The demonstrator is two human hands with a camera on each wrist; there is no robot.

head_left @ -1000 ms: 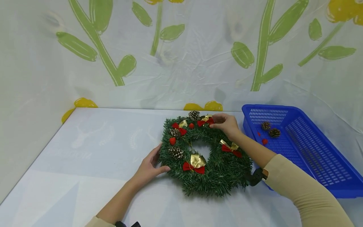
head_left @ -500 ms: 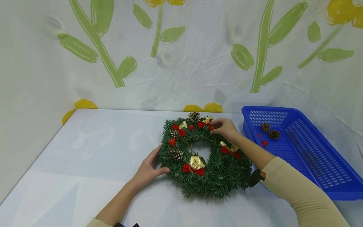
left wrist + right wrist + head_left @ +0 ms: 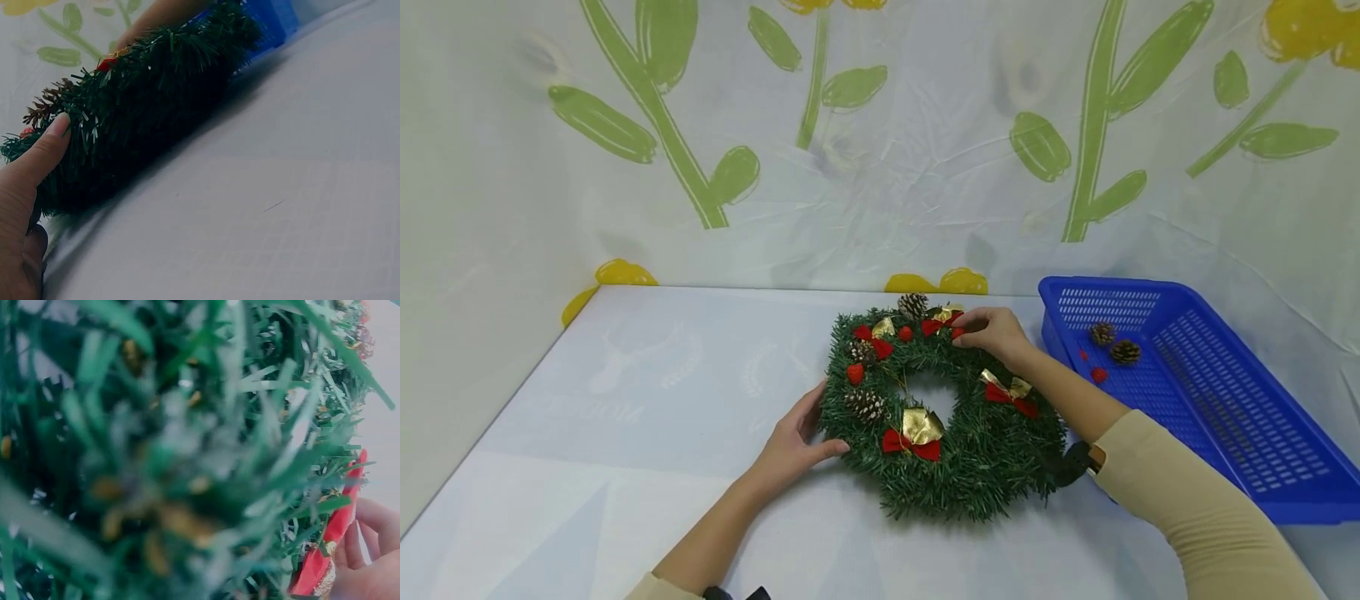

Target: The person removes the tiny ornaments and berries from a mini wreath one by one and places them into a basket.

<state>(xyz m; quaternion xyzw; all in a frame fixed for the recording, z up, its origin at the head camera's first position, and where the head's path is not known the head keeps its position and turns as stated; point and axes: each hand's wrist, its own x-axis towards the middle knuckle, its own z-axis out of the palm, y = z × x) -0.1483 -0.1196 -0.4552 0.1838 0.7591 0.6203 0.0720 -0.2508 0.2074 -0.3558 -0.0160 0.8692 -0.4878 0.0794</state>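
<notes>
A green artificial Christmas wreath point(image 3: 958, 479) lies on the table, trimmed with red and gold bows point(image 3: 912, 443), pinecones point(image 3: 867, 405) and red berries point(image 3: 855, 374). At its left edge my left hand point(image 3: 793, 437) holds the wreath, the thumb on the greenery in the left wrist view. My right hand point(image 3: 997, 335) reaches over the far right part, beside the rear bow point(image 3: 942, 323). Between its thumb and fingers it pinches a small red berry point(image 3: 957, 332), mostly hidden by the fingertips. In the right wrist view those fingers are beside a red ribbon point(image 3: 340, 519), behind blurred greenery.
To the right stands a blue plastic basket point(image 3: 1247, 392) with two pinecones point(image 3: 1125, 352) and a few red pieces point(image 3: 1099, 375) inside. A white wall sheet point(image 3: 925, 192) with printed plants hangs behind the table point(image 3: 647, 400).
My right hand has shifted slightly toward me and then back a little by the rear bow, and the red berry at its fingertips has come into sight. The left hand stays put.
</notes>
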